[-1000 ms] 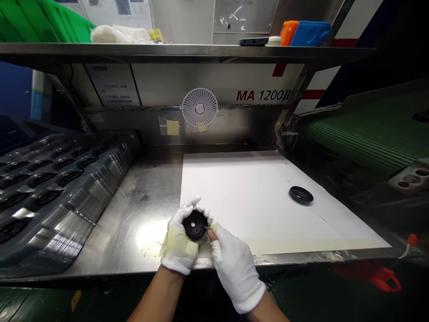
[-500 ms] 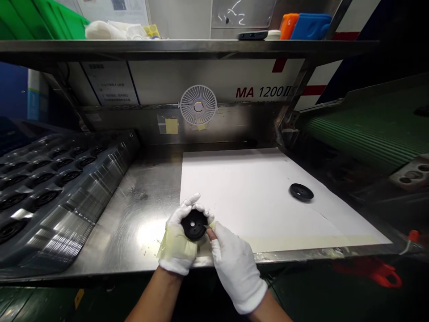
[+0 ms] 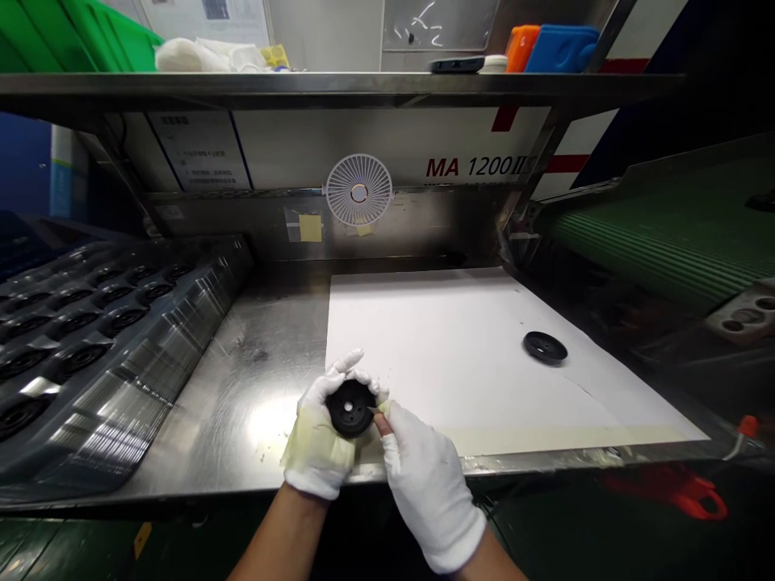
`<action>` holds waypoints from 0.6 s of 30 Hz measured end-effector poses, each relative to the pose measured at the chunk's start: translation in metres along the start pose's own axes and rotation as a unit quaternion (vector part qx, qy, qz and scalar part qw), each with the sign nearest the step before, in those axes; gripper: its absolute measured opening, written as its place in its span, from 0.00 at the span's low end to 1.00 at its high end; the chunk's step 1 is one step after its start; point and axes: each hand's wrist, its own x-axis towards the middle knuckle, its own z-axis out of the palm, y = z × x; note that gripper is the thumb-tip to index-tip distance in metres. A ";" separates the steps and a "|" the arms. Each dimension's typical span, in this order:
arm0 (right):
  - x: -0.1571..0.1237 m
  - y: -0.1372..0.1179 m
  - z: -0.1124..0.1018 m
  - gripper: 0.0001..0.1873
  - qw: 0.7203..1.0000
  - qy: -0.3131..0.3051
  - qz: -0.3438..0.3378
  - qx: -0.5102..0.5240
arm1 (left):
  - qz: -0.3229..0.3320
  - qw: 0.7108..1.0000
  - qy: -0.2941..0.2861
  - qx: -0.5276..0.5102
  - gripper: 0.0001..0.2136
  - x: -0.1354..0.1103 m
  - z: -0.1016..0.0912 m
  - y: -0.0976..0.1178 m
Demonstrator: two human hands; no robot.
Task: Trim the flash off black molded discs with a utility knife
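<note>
My left hand (image 3: 320, 440), in a white glove with yellowish tape round the palm, is closed round a black round disc (image 3: 350, 408) with small holes, held over the front of the steel bench. My right hand (image 3: 427, 480), also in a white glove, pinches a small thin tool whose tip touches the disc's right edge. A second black disc (image 3: 545, 347) lies flat on the white sheet (image 3: 460, 347), to the right and out of reach of both hands.
A dark plastic tray (image 3: 109, 323) with several rows of black discs fills the left side. A small white fan (image 3: 359, 191) hangs on the back wall. A green conveyor belt (image 3: 666, 234) slopes at right. The shelf (image 3: 339, 85) above carries green, orange and blue containers.
Both hands stay at the same spot with the disc; only slight shifts of the fingers and of the view.
</note>
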 end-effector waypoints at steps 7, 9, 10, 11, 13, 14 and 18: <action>-0.009 -0.010 0.012 0.14 1.000 0.001 0.003 0.023 | 0.097 0.994 0.046 -0.031 0.05 0.010 0.003 -0.012; -0.009 -0.012 0.014 0.15 1.000 0.010 -0.007 0.023 | 0.126 0.990 0.052 -0.024 0.09 0.009 0.002 -0.010; -0.009 -0.012 0.015 0.15 1.000 0.016 -0.012 0.012 | 0.119 0.992 0.048 -0.014 0.11 0.008 0.001 -0.008; -0.008 -0.011 0.014 0.16 1.000 0.020 -0.016 0.003 | 0.095 0.995 0.040 -0.001 0.14 0.006 0.000 -0.005; -0.006 -0.007 0.011 0.15 1.000 0.021 -0.020 0.003 | 0.025 0.999 0.013 0.015 0.17 0.002 -0.002 0.000; -0.005 -0.004 0.009 0.15 1.000 0.019 -0.018 0.010 | 0.000 1.000 0.000 0.014 0.17 0.001 -0.003 0.002; -0.003 0.001 0.007 0.13 1.000 0.020 -0.002 0.003 | 0.004 1.000 0.009 -0.015 0.10 0.002 -0.002 0.000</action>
